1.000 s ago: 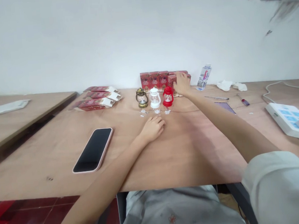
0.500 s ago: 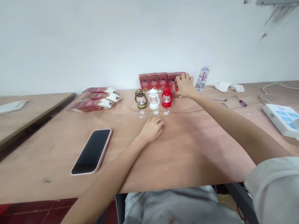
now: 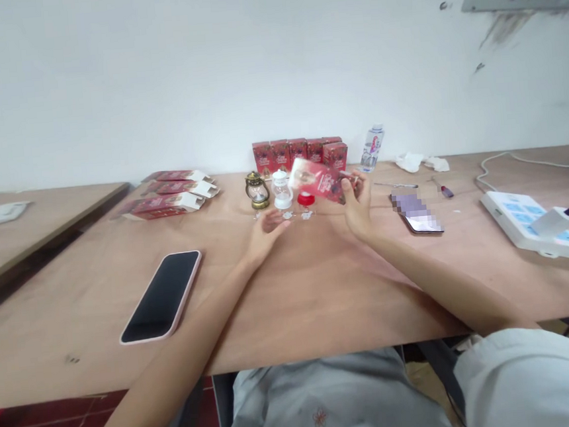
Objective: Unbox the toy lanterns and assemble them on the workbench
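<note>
The red box (image 3: 318, 180) is pinched by the right grip (image 3: 357, 208) and held up over the counter (image 3: 301, 285). The red lantern (image 3: 306, 199) is partly hidden behind it. The left grip (image 3: 265, 234) is spread near the white lantern (image 3: 283, 201). More boxes (image 3: 280, 155) are lined up by the wall (image 3: 177, 70).

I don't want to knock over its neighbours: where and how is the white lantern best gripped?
Probably by its narrow cap, pinched from above with the left hand: the white lantern stands upright, cap uppermost, between the brass lantern and the red lantern, so its sides look tighter than its top.
</note>
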{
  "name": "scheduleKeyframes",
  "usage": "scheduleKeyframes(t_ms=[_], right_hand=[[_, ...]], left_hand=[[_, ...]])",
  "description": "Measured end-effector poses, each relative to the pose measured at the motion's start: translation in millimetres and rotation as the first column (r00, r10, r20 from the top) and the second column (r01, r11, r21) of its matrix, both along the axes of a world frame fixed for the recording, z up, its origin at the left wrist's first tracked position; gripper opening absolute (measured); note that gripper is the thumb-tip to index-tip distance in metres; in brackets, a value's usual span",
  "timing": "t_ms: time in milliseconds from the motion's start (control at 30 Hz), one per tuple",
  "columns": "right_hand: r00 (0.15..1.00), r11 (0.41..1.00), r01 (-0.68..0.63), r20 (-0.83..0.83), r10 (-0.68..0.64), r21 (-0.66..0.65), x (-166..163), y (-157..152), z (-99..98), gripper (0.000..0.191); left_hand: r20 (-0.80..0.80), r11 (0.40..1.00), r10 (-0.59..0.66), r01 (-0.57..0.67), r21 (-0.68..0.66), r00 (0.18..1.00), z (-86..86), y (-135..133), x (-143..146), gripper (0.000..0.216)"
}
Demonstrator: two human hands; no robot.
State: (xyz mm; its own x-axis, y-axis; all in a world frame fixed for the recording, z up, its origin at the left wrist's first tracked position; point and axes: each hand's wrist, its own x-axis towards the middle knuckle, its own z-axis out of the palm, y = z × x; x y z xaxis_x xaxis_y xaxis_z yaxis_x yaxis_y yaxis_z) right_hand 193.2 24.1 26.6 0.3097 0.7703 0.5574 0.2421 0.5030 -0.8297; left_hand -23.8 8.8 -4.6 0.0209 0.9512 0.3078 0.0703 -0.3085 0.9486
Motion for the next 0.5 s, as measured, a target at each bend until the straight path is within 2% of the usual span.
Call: scheduleKeyframes(t_ms=[133, 233, 300, 400, 500], right_hand=[[0.974, 0.972, -0.228, -0.014, 0.227, -0.055, -21, -24, -18.5, 0.046], [0.948, 0.941, -0.319, -0.027, 0.318, -0.110, -28, -34, -31.1, 0.044], [0.947, 0.940, -0.320, -0.078, 0.313, -0.118, -27, -36, -34.8, 0.043], [0.966, 0.964, -0.248, -0.106, 0.238, -0.094, -23, -36, -34.1, 0.043], [0.985, 0.984, -0.174, 0.006, 0.175, -0.031, -18, -40, -30.1, 0.033]], left_hand=[[0.182, 0.997, -0.076, 0.078, -0.003, 0.980, 2.5, -2, -2, 0.062], [0.255, 0.988, -0.075, 0.106, -0.109, 0.964, 3.7, -4, -2, 0.059], [0.297, 0.980, -0.052, 0.106, -0.171, 0.954, 4.1, -4, -4, 0.056], [0.367, 0.968, -0.049, 0.135, -0.211, 0.929, 5.3, -2, -7, 0.052], [0.409, 0.955, -0.072, 0.181, -0.234, 0.910, 7.7, -1, -10, 0.045]])
